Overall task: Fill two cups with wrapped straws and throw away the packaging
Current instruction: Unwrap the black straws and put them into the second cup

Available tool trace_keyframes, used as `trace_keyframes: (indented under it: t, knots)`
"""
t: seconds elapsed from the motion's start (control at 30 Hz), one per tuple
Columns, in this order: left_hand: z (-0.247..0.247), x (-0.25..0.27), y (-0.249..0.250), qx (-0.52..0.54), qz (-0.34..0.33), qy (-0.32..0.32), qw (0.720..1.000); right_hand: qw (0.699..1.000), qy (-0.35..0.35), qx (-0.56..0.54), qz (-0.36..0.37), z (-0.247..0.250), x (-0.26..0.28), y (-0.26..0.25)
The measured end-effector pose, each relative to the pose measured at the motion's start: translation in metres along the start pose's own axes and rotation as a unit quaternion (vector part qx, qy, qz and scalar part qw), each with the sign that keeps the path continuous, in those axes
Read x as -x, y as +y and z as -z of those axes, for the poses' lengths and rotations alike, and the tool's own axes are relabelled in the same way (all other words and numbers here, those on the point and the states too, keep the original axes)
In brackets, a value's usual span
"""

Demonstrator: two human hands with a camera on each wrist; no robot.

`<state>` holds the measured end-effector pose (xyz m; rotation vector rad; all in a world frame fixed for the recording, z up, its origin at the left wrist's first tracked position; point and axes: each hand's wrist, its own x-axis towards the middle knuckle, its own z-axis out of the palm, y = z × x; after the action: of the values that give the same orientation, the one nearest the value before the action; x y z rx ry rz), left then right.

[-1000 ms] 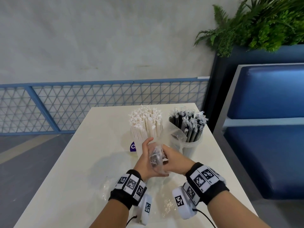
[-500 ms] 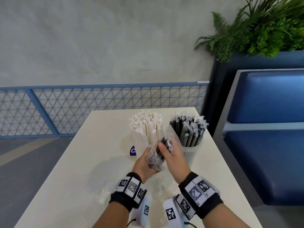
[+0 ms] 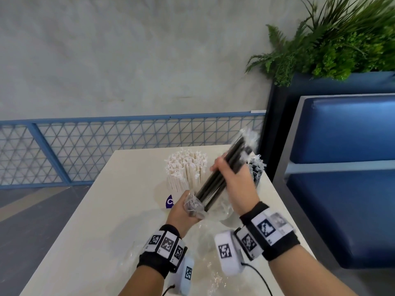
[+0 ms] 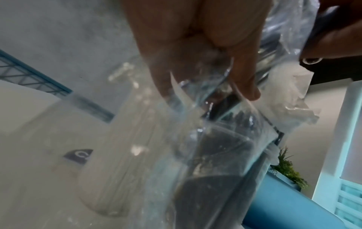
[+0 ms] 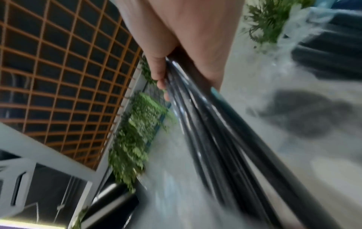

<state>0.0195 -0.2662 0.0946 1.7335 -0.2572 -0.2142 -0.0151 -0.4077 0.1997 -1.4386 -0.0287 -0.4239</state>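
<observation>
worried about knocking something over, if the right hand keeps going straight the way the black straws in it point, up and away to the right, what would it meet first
Probably the cup of black straws: it stands right behind the right hand, whose bundle already overlaps its top. Depth is unclear; the bundle may pass above it.

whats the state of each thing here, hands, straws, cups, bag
left hand: grips the clear plastic bag
right hand: grips the black straw bundle
black straw bundle: tilted, lifted, lower end in the bag
clear plastic bag: crumpled round the bundle's lower end
white straws' cup: upright, packed full
black straws' cup: upright, holds straws, mostly hidden
loose plastic wrap: lying on the table
</observation>
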Motion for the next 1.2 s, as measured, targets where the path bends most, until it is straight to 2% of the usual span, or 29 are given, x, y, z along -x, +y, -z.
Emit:
trace_keyframes:
  t: [0.1, 0.2, 0.37, 0.5, 0.63, 0.83, 0.93, 1.0, 1.07, 1.13, 1.2]
  knots:
    - [0.008, 0.002, -0.002, 0.013, 0.029, 0.027, 0.999, 0.995, 0.074, -0.035, 0.05, 0.011, -0.019, -0.027]
    - [0.013, 0.007, -0.004, 0.022, 0.03, 0.065, 0.997, 0.985, 0.141, -0.024, 0.1, 0.027, -0.035, -0.042]
    - [0.025, 0.009, -0.006, 0.073, 0.02, 0.091, 0.993, 0.971, 0.185, 0.023, 0.146, 0.032, -0.041, -0.035]
    - [0.035, 0.011, -0.003, 0.077, -0.001, 0.116, 0.99, 0.978, 0.153, 0.084, 0.112, 0.024, -0.037, -0.01]
    - [0.036, 0.017, 0.011, 0.113, -0.031, 0.095, 0.989, 0.982, 0.106, 0.15, 0.035, 0.019, -0.038, 0.024]
    - [0.037, 0.021, 0.025, 0.144, -0.058, 0.114, 0.981, 0.957, 0.042, 0.278, -0.071, 0.02, -0.044, 0.06]
    - [0.036, 0.023, 0.023, 0.188, -0.055, 0.139, 0.971, 0.948, 0.028, 0.306, -0.088, 0.022, -0.044, 0.059]
    - [0.036, 0.027, 0.023, 0.232, -0.047, 0.153, 0.96, 0.956, 0.045, 0.284, -0.053, 0.02, -0.033, 0.052]
    - [0.037, 0.03, 0.021, 0.266, -0.047, 0.165, 0.949, 0.965, 0.069, 0.251, 0.03, 0.018, -0.016, 0.046]
    - [0.039, 0.033, 0.016, 0.281, -0.05, 0.179, 0.941, 0.951, 0.082, 0.268, 0.133, 0.017, 0.004, 0.047]
    - [0.04, 0.033, 0.012, 0.294, -0.049, 0.192, 0.935, 0.929, 0.096, 0.295, 0.203, 0.019, 0.025, 0.055]
